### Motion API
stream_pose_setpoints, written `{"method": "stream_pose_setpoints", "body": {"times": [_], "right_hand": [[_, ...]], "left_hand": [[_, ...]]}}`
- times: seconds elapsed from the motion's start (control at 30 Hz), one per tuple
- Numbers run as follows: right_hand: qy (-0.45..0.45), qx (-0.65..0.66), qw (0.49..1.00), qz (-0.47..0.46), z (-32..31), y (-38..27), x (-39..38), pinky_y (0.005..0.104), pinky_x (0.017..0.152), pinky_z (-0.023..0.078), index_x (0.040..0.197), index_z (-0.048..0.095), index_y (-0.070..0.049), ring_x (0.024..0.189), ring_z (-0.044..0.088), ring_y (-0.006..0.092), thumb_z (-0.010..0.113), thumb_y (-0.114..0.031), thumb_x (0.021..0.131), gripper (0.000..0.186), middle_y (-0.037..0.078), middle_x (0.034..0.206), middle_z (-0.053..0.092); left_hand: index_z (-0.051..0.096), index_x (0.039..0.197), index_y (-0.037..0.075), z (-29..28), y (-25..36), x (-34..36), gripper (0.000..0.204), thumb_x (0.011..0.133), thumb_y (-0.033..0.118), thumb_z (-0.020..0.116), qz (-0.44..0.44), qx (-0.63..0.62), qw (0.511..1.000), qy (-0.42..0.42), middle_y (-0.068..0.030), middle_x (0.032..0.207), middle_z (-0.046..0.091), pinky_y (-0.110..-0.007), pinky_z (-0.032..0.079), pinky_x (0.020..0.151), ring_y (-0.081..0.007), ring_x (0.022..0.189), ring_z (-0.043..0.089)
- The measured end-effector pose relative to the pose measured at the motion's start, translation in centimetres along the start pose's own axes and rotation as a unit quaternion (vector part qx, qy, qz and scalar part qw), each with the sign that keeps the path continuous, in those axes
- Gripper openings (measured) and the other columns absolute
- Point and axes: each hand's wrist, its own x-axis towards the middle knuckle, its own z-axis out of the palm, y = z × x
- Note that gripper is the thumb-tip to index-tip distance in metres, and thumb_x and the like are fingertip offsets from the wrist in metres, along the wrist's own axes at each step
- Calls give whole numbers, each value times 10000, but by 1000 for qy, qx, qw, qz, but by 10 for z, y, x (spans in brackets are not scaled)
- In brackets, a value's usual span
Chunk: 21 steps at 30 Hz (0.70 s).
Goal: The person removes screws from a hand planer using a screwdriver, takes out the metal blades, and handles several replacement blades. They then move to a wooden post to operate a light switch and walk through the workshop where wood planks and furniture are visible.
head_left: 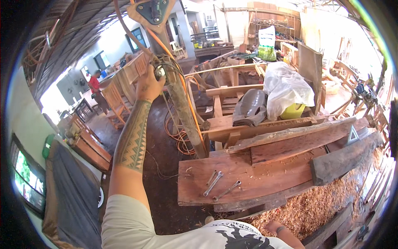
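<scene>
My left hand [150, 86] is raised at a leaning wooden post [182, 110], its fingers curled at a small silvery rounded thing [159, 72] whose kind I cannot make out. Dark cables and an orange hose [191, 108] run down the post beside it. At the lower edge, my right hand [273, 227] hangs low near wood shavings [296, 211]; its fingers are too indistinct to read. A wide reddish plank [195, 178] carries a combination wrench [214, 184], a second wrench [227, 191] and a short metal piece [211, 177].
Rough boards [290, 145] and a triangular square [353, 135] lie on the bench's right. Behind are a clear plastic sheet [286, 85], a yellow-green bucket [292, 111] and a dark curved shell [251, 106]. A person in red [94, 85] stands far left near wooden chairs [114, 103].
</scene>
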Motion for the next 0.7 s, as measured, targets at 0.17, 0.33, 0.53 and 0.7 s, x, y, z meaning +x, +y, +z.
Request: {"method": "stream_pose_setpoints", "body": {"times": [0.17, 0.33, 0.53, 0.7], "right_hand": [[70, -15, 997, -38, 113, 40, 27, 440, 985, 560, 1246, 721, -222, 1128, 691, 340, 542, -404, 976, 372, 96, 1225, 736], [56, -3, 995, -78, 99, 25, 27, 446, 997, 549, 1261, 716, -215, 1204, 666, 327, 589, -355, 920, 389, 77, 1250, 732], [61, -33, 998, -11, 78, 33, 22, 495, 940, 573, 1296, 710, -244, 1188, 675, 336, 604, -317, 936, 382, 88, 1255, 727], [66, -67, 995, -23, 54, 23, 17, 491, 1003, 569, 1396, 655, -343, 1222, 660, 356, 458, -288, 1071, 384, 109, 1272, 704]], "left_hand": [[553, 1181, 53, -1, 8, -8, 461, 856, 272, 795, -10, -67, 998, 2, -229, 976, 730, -524, 565, 795, -446, 922, 716], [618, 1142, 38, 2, -27, -14, 442, 842, 291, 820, -58, -69, 996, -3, -196, 1028, 736, -492, 554, 853, -395, 999, 714], [678, 1129, 7, 33, -39, -2, 442, 841, 302, 838, -64, -121, 990, 28, -178, 1053, 741, -442, 557, 884, -342, 995, 719], [696, 1077, 17, 40, -33, -1, 419, 814, 309, 843, -51, -105, 992, 45, -156, 996, 726, -469, 543, 861, -355, 959, 698]]}}
